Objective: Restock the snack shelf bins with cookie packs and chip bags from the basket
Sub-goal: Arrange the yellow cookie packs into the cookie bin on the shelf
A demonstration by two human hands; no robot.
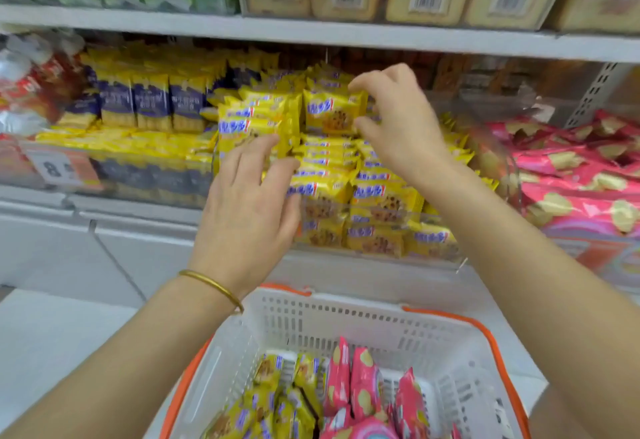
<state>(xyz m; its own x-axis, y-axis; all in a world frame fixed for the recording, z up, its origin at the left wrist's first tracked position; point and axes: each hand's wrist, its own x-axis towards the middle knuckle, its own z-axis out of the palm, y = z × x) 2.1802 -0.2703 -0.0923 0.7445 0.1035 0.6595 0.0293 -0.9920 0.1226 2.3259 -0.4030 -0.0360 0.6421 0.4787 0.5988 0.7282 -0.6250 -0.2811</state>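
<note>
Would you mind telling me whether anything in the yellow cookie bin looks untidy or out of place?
Yes: the top yellow cookie packs are heaped at mixed angles, above tidy front rows. The right hand pinches one upright pack; the left hand rests flat against the pile. Nothing looks torn or spilled.

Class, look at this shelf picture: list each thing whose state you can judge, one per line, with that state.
Left hand: open, fingers resting on stacked packs.
Right hand: pinching an upright cookie pack.
Cookie bin: piled high.
Basket: partly filled with cookie packs and chip bags.
</note>
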